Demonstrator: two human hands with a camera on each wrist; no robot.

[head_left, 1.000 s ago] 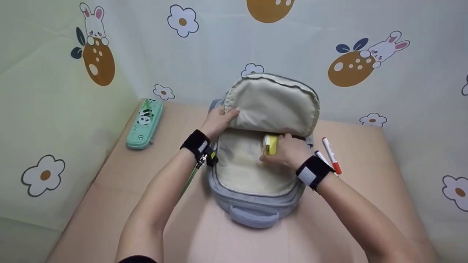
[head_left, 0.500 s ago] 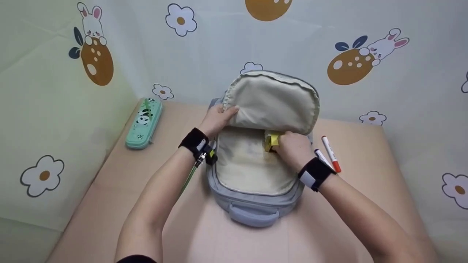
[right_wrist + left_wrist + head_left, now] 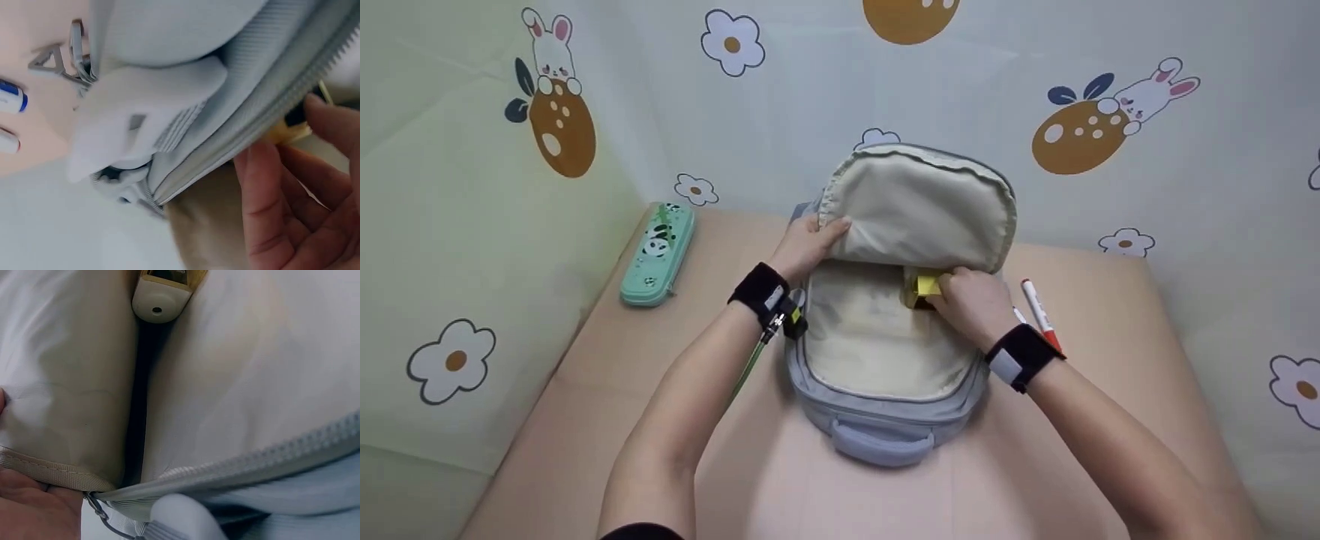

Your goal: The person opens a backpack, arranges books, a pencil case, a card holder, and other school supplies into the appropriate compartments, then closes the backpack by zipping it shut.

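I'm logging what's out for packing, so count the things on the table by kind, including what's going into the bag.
Backpack: 1
Pencil case: 1
Markers: 2
Yellow item, gripped by the right hand inside the backpack: 1
Total: 5

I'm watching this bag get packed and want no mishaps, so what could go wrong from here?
The left hand alone holds up the flap of the backpack; if that grip slips, the flap may drop onto the right hand. The right hand pinches the yellow item close to the zipper edge, where it might snag. The right forearm lies near the red marker and could nudge it.
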